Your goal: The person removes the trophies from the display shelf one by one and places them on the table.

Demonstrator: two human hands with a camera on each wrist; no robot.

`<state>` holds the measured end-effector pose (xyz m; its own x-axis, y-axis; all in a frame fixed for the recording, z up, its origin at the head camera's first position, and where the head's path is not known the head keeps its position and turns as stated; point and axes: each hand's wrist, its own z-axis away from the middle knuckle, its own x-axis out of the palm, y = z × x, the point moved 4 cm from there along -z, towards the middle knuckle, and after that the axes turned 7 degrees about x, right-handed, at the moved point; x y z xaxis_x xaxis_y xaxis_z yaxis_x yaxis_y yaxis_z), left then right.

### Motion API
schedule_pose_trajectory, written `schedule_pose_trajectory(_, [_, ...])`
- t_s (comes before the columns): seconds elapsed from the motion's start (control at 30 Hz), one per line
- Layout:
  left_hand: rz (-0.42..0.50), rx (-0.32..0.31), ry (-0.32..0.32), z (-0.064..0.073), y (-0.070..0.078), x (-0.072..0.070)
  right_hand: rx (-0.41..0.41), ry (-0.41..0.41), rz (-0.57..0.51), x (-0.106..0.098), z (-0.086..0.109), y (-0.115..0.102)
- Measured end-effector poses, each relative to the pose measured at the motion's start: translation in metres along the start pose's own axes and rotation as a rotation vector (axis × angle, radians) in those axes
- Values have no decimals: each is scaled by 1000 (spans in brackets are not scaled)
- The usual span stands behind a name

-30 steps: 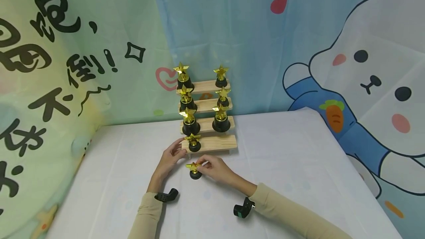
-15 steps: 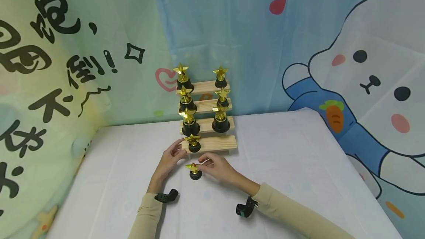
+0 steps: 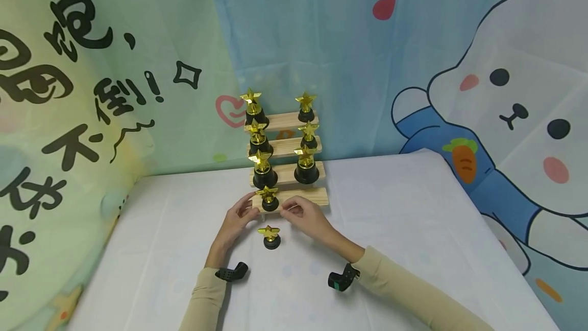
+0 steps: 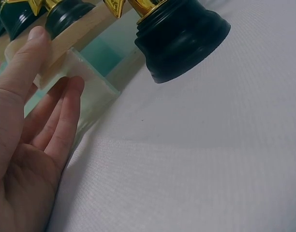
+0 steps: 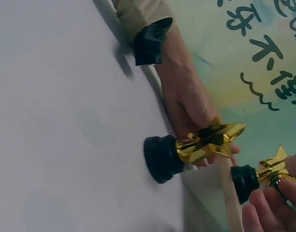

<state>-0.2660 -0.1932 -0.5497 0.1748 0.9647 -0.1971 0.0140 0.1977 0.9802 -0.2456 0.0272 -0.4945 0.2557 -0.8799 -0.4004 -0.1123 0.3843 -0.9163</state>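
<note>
A gold star trophy (image 3: 271,239) with a black base stands upright on the white table, in front of a stepped wooden display stand (image 3: 300,196). On the stand's lowest board sits another small star trophy (image 3: 269,201), near the left end. My left hand (image 3: 236,221) holds that board's left end; the left wrist view shows the thumb (image 4: 34,50) against the wood and the fingers by the clear support below. My right hand (image 3: 309,218) is at the board's front edge, right of the small trophy, fingers loosely bent with nothing between them. Whether its fingertips touch the board, I cannot tell.
Star trophies stand in pairs on the three higher boards, such as a larger one (image 3: 306,170) at the right of the second board. Behind the white-covered table (image 3: 390,249) hangs a printed cloth (image 3: 321,40) with cartoon figures and writing.
My right hand has let go of the trophy on the table and moved up to the lowest board. That trophy stays in place, and my left hand has kept its hold.
</note>
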Motion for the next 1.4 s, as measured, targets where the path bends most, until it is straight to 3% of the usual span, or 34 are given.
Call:
schedule_pose_trajectory(0.2, [4, 0, -1, -1, -1, 0, -2, 97, -19, -7, -15, -10])
schedule_pose_trajectory(0.43, [7, -2, -3, 0, -1, 1, 35, 53, -103, -7, -31, -9])
schedule_pose_trajectory(0.7, [7, 8, -9, 2, -1, 3, 62, 25, -44, -1, -42, 1])
schedule_pose_trajectory(0.97, [13, 34, -12, -1, 0, 1, 19, 11, -32, 1, -46, -5])
schedule_pose_trajectory(1.4, [31, 19, -10, 1, 0, 0, -12, 25, -39, 3, -47, -6])
